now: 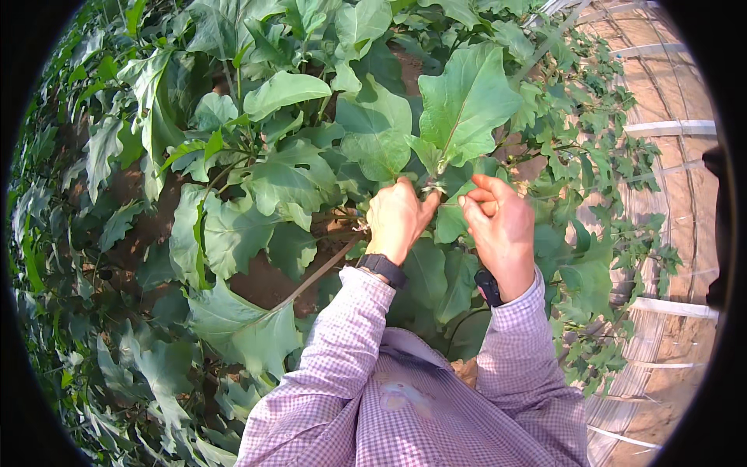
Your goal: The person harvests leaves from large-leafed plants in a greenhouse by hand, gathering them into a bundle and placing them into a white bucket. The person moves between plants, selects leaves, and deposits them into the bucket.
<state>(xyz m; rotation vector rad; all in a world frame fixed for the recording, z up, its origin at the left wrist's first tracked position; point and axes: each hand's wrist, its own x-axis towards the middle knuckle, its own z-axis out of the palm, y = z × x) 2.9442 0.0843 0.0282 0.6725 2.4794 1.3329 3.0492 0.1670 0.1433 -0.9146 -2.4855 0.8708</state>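
In front of me stands an eggplant plant with a large upright leaf (467,108) at its top. My left hand (400,213) is curled around the upper stem (435,172), its thumb beside a small pale bud cluster (433,187). The left fingertips are hidden behind leaves and the hand itself. To the right, my right hand (499,219) has its thumb and forefinger pinched together. A thin strand (449,204) appears to run from that pinch toward the left thumb. Both wrists carry dark bands, the left a black wristband (382,269), the right a black wrist device (489,288).
Dense eggplant foliage (233,227) fills the left and far side. A bare woody stem (321,271) slants beneath my left forearm. Along the right lie clear plastic film (636,344), white strips (671,128) and brown soil (700,233). A taut pale line (551,41) crosses at the upper right.
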